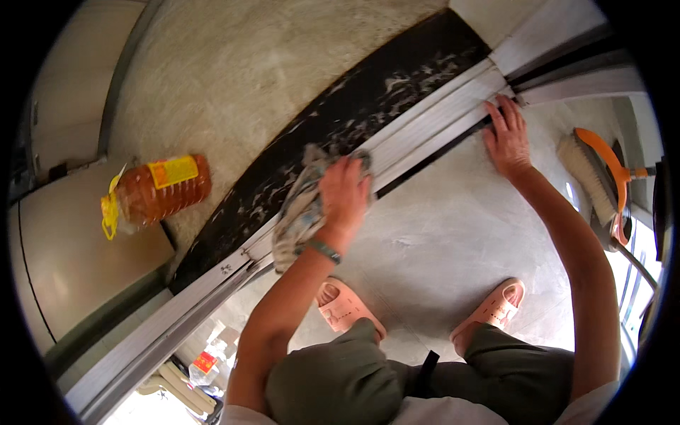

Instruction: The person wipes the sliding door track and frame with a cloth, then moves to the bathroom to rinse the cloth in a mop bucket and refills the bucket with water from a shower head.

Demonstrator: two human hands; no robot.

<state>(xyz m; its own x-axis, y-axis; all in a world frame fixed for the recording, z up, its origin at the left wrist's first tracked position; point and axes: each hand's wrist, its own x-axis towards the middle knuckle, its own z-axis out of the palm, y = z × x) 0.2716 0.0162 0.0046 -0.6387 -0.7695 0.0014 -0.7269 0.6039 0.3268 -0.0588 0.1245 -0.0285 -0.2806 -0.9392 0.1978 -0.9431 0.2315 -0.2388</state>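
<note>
My left hand [345, 199], a dark band on its wrist, presses on a crumpled patterned cloth [297, 212]. The cloth lies across the pale door-sill track [425, 127] and laps onto the black marbled threshold [340, 111]. Its fingers are bent over the cloth; part of the cloth is hidden beneath them. My right hand [507, 138] rests with spread fingertips at the right end of the track, by the door frame, and no object shows in it.
A large plastic jug of amber liquid [164, 188] lies beyond the threshold, beside a cabinet [95, 255]. At right stand an orange-backed broom [611, 170] and other items. Pink slippers [348, 308] are on my feet on the grey floor. A clear bottle [204, 366] is at lower left.
</note>
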